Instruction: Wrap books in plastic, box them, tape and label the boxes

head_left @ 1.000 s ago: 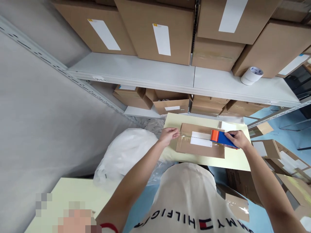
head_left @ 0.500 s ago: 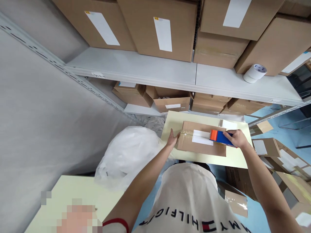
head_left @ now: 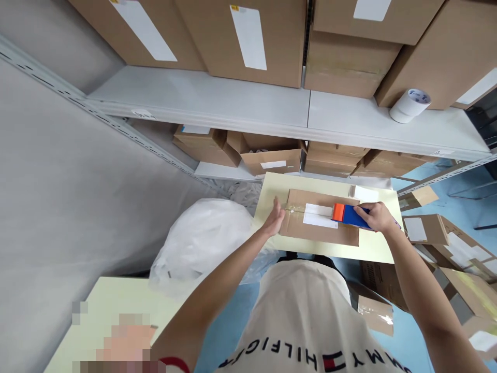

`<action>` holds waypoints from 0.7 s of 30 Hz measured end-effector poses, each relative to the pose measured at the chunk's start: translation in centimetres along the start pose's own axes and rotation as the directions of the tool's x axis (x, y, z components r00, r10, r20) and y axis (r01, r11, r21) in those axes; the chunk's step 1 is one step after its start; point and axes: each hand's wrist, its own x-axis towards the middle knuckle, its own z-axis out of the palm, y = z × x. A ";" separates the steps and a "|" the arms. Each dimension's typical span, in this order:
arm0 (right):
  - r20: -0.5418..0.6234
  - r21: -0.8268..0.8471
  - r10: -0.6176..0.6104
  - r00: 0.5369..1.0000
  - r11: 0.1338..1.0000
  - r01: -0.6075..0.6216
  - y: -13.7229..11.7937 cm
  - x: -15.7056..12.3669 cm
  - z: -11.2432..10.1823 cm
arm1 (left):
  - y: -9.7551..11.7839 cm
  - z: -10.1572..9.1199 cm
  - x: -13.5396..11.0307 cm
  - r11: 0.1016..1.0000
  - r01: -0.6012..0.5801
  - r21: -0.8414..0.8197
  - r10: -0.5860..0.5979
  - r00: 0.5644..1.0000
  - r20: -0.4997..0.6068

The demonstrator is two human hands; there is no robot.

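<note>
A flat cardboard box point(head_left: 303, 235) lies on a pale yellow table point(head_left: 375, 253), with a white paper label point(head_left: 316, 221) on its top face and clear tape near its left end. At that left end is my left hand point(head_left: 274, 221), fingers stretched out and thumb up; whether it touches the box is unclear. My right hand point(head_left: 376, 216) is wrapped round a blue and orange tape dispenser point(head_left: 353, 215). The dispenser's orange head sits over the right part of the label. The tape at its front edge is too small to make out.
Behind the table stands a metal shelf point(head_left: 233, 93) with large cartons point(head_left: 252, 46) and white tape rolls point(head_left: 410, 106). A white plastic bag point(head_left: 202, 238) bulges on the left. Cardboard boxes point(head_left: 425, 230) crowd the right floor. A small white item point(head_left: 365, 194) lies at the table's back.
My left hand has shifted slightly off the box's left end, its fingers straighter. The tape dispenser has moved slightly along the label. The whole view has shifted a little.
</note>
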 end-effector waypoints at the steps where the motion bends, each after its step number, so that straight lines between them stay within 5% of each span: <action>1: 0.009 -0.003 -0.012 1.000 1.000 0.012 0.0 0.1 -0.1 | 0.7 0.0 0.0 0.972 -0.092 0.218 0.094 0.996 0.001; 4: 0.031 -0.036 -0.006 1.000 0.999 0.007 -0.4 0.5 -0.2 | 2.7 0.9 0.4 0.699 -0.291 0.653 0.216 0.957 0.195; 8: 0.109 -0.135 0.035 0.993 0.991 -0.020 -1.3 1.1 -0.7 | 3.6 2.0 1.1 0.450 -0.318 0.834 0.150 0.948 0.280; 11: 0.156 -0.189 0.038 0.987 0.982 -0.007 0.3 0.9 -1.7 | 3.2 2.1 1.3 0.412 -0.312 0.856 0.131 0.950 0.283; 15: 0.145 -0.194 0.043 0.989 0.981 -0.015 7.1 -1.3 -2.3 | 3.0 1.6 1.3 0.396 -0.302 0.867 0.113 0.953 0.281; 18: 0.115 -0.138 0.065 0.991 0.989 -0.049 12.3 -2.9 -0.7 | 3.7 1.8 1.4 0.369 -0.268 0.890 0.065 0.963 0.262; 21: 0.111 -0.055 0.058 0.992 0.997 -0.052 14.8 -3.1 1.9 | 5.3 3.9 1.7 0.326 -0.229 0.917 0.019 0.972 0.236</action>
